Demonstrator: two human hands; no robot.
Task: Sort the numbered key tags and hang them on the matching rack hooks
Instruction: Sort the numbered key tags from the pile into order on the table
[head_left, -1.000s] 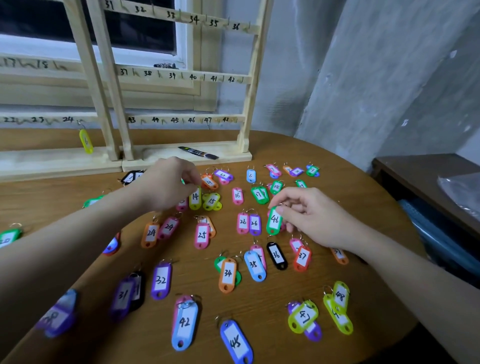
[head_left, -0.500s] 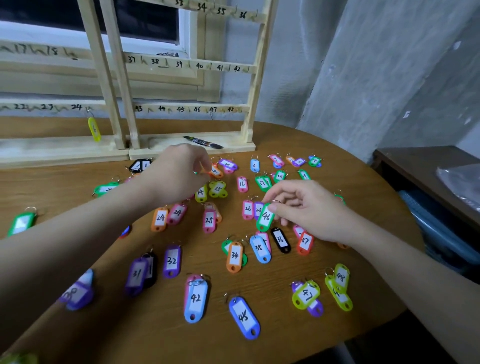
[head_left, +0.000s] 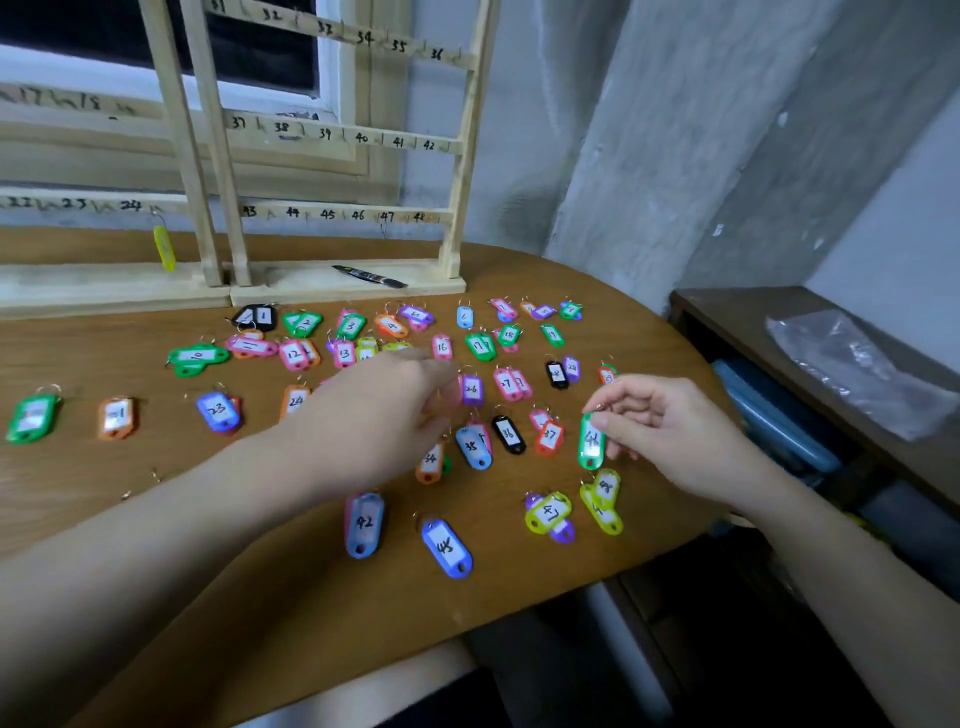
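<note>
Several coloured numbered key tags lie spread over the round wooden table (head_left: 322, 613). My right hand (head_left: 670, 436) pinches the ring of the green tag 46 (head_left: 591, 442), which hangs down just above the table beside the yellow tag 48 (head_left: 605, 487). My left hand (head_left: 384, 415) hovers blurred over the middle tags, fingers curled downward; whether it holds a tag I cannot tell. Two wooden racks (head_left: 457, 156) with numbered hooks stand at the back. One yellow tag (head_left: 163, 248) hangs near hook 24.
A dark pen (head_left: 370, 276) lies on the right rack's base. Grey walls close the right side. A dark side table (head_left: 810, 332) with a plastic bag (head_left: 857, 364) stands right of the table, with blue items beneath it.
My right hand carried the green tag 46 to the right and toward me, away from the middle rows. My left hand moved from the far rows toward the centre tags.
</note>
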